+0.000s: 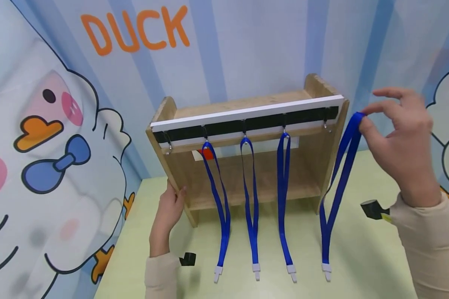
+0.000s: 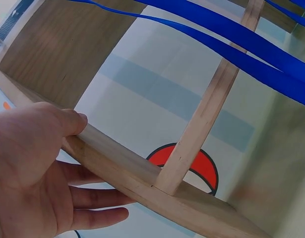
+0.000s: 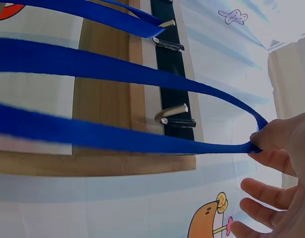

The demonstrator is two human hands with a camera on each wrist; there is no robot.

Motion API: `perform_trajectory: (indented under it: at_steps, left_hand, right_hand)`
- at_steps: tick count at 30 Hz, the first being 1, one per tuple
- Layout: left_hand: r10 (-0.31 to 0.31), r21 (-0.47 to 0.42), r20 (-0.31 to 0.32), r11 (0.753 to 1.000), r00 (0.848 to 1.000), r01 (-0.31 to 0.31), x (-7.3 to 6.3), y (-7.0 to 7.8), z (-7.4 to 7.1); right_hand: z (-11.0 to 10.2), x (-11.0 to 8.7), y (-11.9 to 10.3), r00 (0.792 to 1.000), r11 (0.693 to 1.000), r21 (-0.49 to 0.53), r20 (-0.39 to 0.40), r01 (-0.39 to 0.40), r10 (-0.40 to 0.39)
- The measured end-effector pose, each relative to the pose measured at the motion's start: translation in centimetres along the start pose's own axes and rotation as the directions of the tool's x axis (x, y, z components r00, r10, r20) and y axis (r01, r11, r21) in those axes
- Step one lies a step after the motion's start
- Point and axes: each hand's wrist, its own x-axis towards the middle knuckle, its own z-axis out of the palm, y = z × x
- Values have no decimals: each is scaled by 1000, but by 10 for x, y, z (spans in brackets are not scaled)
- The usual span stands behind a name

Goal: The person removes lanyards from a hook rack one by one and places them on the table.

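My right hand [image 1: 404, 133] pinches the top of a blue lanyard [image 1: 340, 199] between thumb and index finger, its other fingers spread. The loop hangs down to a white plastic clip [image 1: 326, 270], to the right of the wooden rack [image 1: 336, 158]. In the right wrist view the held lanyard [image 3: 92, 67] passes in front of a bare metal hook [image 3: 172, 113]. My left hand [image 2: 38, 163] holds the rack's side panel [image 2: 107, 166], thumb on the inner side and fingers on the outer. Three more blue lanyards, including the middle one [image 1: 255, 187], hang from hooks.
A black strip [image 1: 224, 128] with several hooks runs along the rack's white front rail. The leftmost hook [image 1: 168, 143] and the rightmost hook [image 1: 326, 120] carry no lanyard. The rack stands on a pale green table [image 1: 134, 249] before a printed duck backdrop [image 1: 247, 50].
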Motion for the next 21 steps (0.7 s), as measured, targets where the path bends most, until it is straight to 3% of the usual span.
perform_trajectory:
  at_steps: [9,14,21]
  left_hand:
    - [-10,12,-6,1000,1000,10,4,0,0]
    - [5,21,-12,1000,1000,-5,5,0,0]
    - [3,2,-7,1000,1000,-3,6,2,1]
  right_hand:
    - [-16,1,10,997,992,-94,-2,-82,83]
    - [-27,3,16,986,972,-169,-4,-164,166]
    - [-32,2,32,968,957,-144,-18,-250,250]
